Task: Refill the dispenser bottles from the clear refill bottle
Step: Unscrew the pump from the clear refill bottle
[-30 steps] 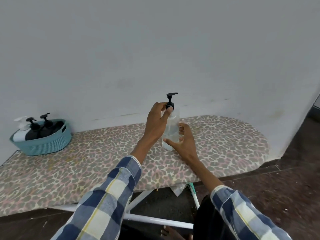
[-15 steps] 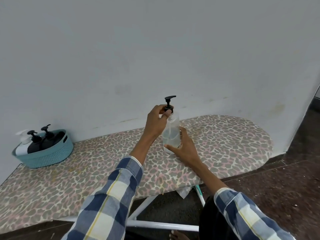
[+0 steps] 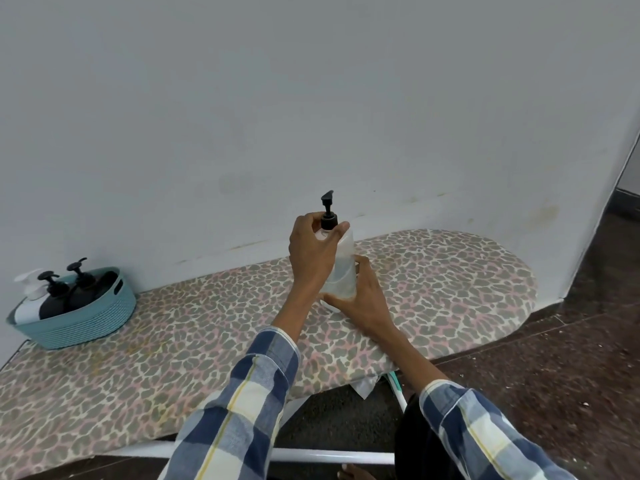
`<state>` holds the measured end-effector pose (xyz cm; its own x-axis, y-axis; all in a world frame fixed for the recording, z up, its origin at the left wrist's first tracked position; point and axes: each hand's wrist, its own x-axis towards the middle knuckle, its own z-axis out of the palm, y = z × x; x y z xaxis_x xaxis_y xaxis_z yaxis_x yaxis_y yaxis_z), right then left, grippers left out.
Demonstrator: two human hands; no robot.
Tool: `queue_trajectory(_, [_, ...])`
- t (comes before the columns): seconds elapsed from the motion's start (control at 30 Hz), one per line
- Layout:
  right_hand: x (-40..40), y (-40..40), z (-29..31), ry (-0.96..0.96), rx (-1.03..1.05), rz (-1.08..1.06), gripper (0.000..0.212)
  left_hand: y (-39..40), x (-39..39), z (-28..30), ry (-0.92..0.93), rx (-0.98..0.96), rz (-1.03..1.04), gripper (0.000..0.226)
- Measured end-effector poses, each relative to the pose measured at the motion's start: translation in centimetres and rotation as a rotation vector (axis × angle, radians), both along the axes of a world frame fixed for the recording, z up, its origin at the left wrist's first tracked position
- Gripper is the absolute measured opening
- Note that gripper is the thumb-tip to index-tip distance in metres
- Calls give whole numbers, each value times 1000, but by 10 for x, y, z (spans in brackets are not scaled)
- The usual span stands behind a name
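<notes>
Gripping the clear pump bottle with both hands

I have my left hand curled around the neck of the clear bottle, thumb and fingers closing on it just below the black pump head. My right hand wraps the lower body of the same bottle from the near side, its grip holding the base close to the surface. The bottle leans slightly to the right, and its bottom sits at the leopard-print ironing board, toward the board's rounded right end and near the white wall. I cannot tell how full it is. Well apart, at the far left end of the board, a teal basket holds two black dispenser bottles and a white dispenser bottle, all leaning. Both my sleeves are blue and white plaid.
</notes>
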<state>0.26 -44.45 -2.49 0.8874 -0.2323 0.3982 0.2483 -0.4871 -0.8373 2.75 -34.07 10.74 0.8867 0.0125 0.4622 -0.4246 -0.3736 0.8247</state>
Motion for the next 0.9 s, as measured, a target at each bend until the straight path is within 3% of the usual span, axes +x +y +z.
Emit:
queue_trajectory(0.1, [-1, 0, 1, 1, -3, -2, 96, 5, 2, -1, 3, -8, -109, 25])
queue_trajectory(0.43, [2, 0, -1, 12, 3, -12, 90, 7, -1, -8, -3, -218, -9, 53])
queue_trajectory(0.57, [3, 0, -1, 12, 0, -19, 91, 8, 1, -5, -19, -168, -79, 58])
queue_trajectory(0.7, [2, 0, -2, 0, 20, -21, 88, 7, 4, -4, -35, -112, -86, 40])
queue_trajectory(0.9, [2, 0, -1, 6, 2, -21, 89, 10, 0, -5, -48, -176, -59, 56])
